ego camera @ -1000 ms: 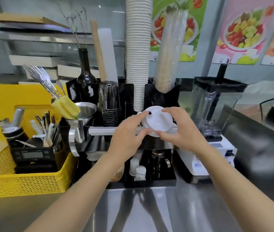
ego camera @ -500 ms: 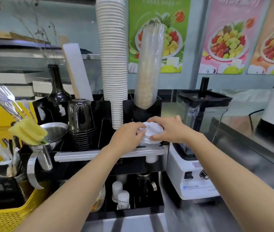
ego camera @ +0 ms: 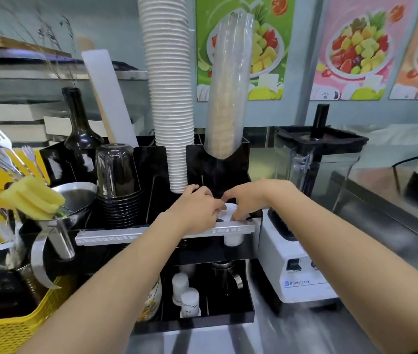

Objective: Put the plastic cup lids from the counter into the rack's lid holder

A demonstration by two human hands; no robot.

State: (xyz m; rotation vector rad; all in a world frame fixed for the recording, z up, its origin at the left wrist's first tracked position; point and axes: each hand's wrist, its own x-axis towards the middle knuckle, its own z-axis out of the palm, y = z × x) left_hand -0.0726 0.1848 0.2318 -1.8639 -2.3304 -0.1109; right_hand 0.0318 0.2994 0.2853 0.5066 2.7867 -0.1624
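A white plastic cup lid [ego camera: 228,212] shows as a small patch between my two hands, low in the black rack [ego camera: 218,164] behind its silver front rail [ego camera: 126,235]. My left hand [ego camera: 197,208] covers its left side with fingers curled on it. My right hand [ego camera: 246,200] presses on it from the right, fingertips down. Most of the lid is hidden by my fingers. More white lid material [ego camera: 233,240] pokes out below the rail. No other loose lids are visible on the counter.
The rack holds a tall white paper cup stack [ego camera: 169,98], a sleeved cup stack [ego camera: 228,93], dark cups [ego camera: 117,180] and a dark bottle [ego camera: 80,134]. A blender [ego camera: 312,200] stands right; a yellow basket [ego camera: 3,328] with a funnel [ego camera: 69,203] and forks stands left.
Both hands carried the white lid from in front of the rack, over the silver rail and down into the rack slot. The view has moved closer to the rack.
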